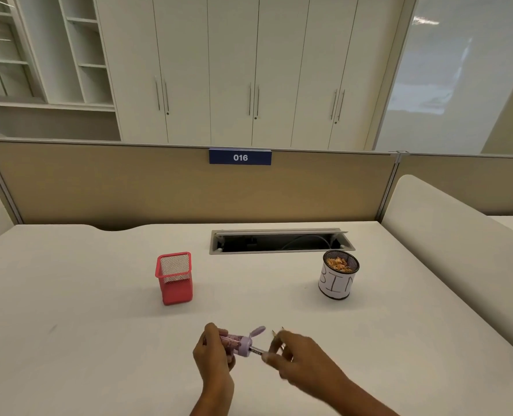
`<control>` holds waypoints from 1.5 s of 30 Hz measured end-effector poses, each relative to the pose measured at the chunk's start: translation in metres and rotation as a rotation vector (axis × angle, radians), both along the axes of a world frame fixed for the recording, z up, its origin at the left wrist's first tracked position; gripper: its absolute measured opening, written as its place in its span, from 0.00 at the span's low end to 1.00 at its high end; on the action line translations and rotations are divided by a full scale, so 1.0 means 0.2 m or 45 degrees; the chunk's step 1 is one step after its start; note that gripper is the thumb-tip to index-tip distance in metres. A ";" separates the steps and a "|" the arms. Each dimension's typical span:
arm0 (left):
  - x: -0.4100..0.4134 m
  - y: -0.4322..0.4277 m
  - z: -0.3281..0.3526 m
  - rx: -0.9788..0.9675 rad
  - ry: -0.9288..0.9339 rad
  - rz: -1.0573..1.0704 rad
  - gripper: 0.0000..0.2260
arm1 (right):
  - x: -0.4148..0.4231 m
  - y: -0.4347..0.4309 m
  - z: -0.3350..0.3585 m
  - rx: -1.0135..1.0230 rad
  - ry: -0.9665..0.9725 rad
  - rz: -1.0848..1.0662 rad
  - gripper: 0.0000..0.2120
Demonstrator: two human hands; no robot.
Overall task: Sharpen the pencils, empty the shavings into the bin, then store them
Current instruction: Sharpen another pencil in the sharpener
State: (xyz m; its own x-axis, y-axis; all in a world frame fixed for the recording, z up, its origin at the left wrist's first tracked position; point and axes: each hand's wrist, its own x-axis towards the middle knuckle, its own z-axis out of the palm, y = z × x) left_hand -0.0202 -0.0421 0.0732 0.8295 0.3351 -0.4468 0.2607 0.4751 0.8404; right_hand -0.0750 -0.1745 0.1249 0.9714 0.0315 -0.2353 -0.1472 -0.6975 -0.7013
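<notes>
Worktop (99, 340): mesh holder (175, 277) far left, bin (338, 276) far right holding shavings (340, 263); sharpener (237, 342) near centre.

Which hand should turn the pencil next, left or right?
Right, likely: the right hand pinches the pencil seated in the sharpener; the left hand grips the sharpener, steadying it.

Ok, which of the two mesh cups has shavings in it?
The round black mesh cup labelled BIN, on the right; shavings show at its top. The square red mesh holder looks empty.
</notes>
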 end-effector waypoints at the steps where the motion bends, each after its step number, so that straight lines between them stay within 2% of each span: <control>1: 0.00 0.00 0.00 -0.018 0.006 0.027 0.13 | -0.01 0.01 -0.01 -0.339 -0.289 0.093 0.08; 2: 0.01 0.01 -0.01 -0.036 0.009 0.047 0.13 | -0.01 0.00 -0.03 -0.673 -0.536 0.171 0.10; 3: 0.01 0.01 -0.01 -0.044 0.009 0.056 0.14 | -0.02 0.00 -0.05 -0.863 -0.727 0.206 0.11; 6: 0.02 0.02 0.00 0.000 0.003 0.057 0.15 | -0.01 0.01 -0.08 -0.999 -0.907 0.259 0.13; 8: 0.02 0.02 0.00 0.046 -0.015 0.068 0.16 | -0.03 0.02 -0.06 -1.026 -0.821 0.298 0.11; 10: 0.01 0.02 0.01 0.089 -0.038 0.059 0.16 | -0.02 0.03 -0.05 -0.752 -0.567 0.189 0.06; 13: 0.00 0.02 0.02 0.165 -0.080 0.007 0.16 | 0.01 -0.01 -0.05 0.162 0.083 -0.067 0.16; 15: -0.01 0.02 0.02 0.173 -0.099 -0.034 0.16 | 0.01 -0.04 -0.04 0.710 0.631 -0.204 0.17; 16: -0.01 0.03 0.02 0.177 -0.101 -0.054 0.16 | 0.01 -0.06 -0.04 0.906 0.857 -0.245 0.17; 17: -0.01 0.03 0.02 0.180 -0.101 -0.066 0.16 | 0.00 -0.06 -0.04 1.015 0.972 -0.268 0.16; 18: -0.01 0.03 0.02 0.176 -0.100 -0.069 0.17 | 0.00 -0.05 -0.05 1.043 0.977 -0.266 0.16; 19: -0.01 0.04 0.02 0.171 -0.098 -0.064 0.18 | 0.00 -0.04 -0.05 1.005 0.938 -0.250 0.16; 21: -0.01 0.04 0.01 0.168 -0.082 -0.027 0.19 | 0.02 -0.01 -0.05 0.680 0.599 -0.200 0.14; 24: 0.00 0.04 0.01 0.135 -0.030 0.049 0.19 | 0.00 0.03 -0.06 -0.109 -0.241 0.056 0.06; 25: 0.00 0.03 0.01 0.111 -0.013 0.070 0.18 | 0.00 0.03 -0.08 -0.453 -0.516 0.154 0.08; 26: 0.00 0.03 0.02 0.088 -0.003 0.084 0.18 | -0.01 0.04 -0.10 -0.688 -0.721 0.193 0.11; 27: 0.00 0.03 0.02 0.073 0.000 0.086 0.17 | -0.01 0.05 -0.09 -0.815 -0.792 0.210 0.13; 29: 0.01 0.03 0.03 0.087 -0.009 0.075 0.17 | 0.00 0.05 -0.10 -0.838 -0.801 0.190 0.15; 31: 0.01 0.03 0.03 0.141 -0.034 0.057 0.17 | -0.03 0.05 -0.07 -0.935 -0.723 0.230 0.13; 33: 0.01 0.03 0.04 0.197 -0.070 0.038 0.18 | -0.04 0.06 -0.04 -0.731 -0.561 0.134 0.04; 37: 0.00 0.02 0.07 0.253 -0.131 -0.019 0.18 | -0.02 0.03 0.00 0.283 0.097 -0.096 0.18; 39: -0.01 0.01 0.08 0.232 -0.144 -0.046 0.18 | -0.01 -0.01 0.01 0.788 0.591 -0.225 0.19; 41: -0.01 0.01 0.08 0.232 -0.154 -0.065 0.18 | -0.01 -0.03 0.01 1.123 0.951 -0.276 0.18; 43: 0.00 0.02 0.07 0.254 -0.155 -0.060 0.19 | -0.01 -0.02 0.01 1.179 0.979 -0.263 0.17; 45: 0.01 0.02 0.05 0.270 -0.120 -0.031 0.20 | 0.00 0.00 0.01 0.864 0.692 -0.225 0.16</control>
